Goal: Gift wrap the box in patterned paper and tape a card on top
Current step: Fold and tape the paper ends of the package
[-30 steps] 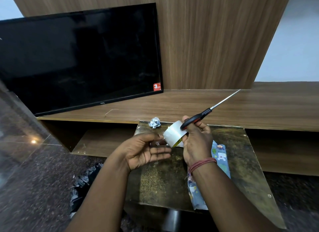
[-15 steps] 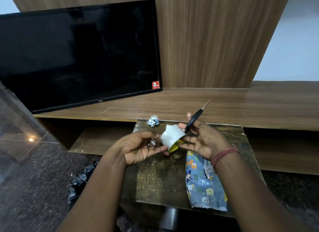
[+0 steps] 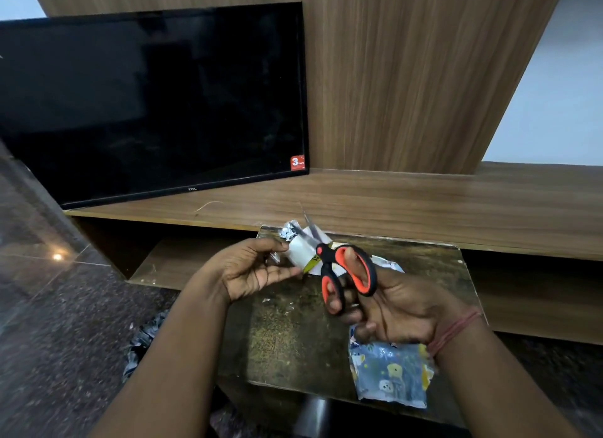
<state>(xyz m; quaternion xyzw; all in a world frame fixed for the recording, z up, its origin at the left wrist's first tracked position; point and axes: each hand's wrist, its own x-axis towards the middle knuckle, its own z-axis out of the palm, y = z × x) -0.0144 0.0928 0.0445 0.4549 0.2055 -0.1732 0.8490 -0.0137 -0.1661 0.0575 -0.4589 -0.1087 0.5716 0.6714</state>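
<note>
- Scissors (image 3: pixel 346 271) now turned since half a second ago: orange-black handles face the camera, blurred blades point away over the tape roll (image 3: pixel 301 250).
- Right hand (image 3: pixel 391 307): fingers through the handle loops, gripping.
- Left hand (image 3: pixel 251 269): fingers pinch the tape roll's left side, just left of the scissors.
- Wrapped box (image 3: pixel 390 374): on the tabletop (image 3: pixel 293 339), below the scissors, partly under the right wrist.

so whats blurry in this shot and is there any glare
Head view: the scissors blades smear with motion blur above the tape roll; a small light glare spots the polished floor; wide-angle bending curves the TV edges.
</note>
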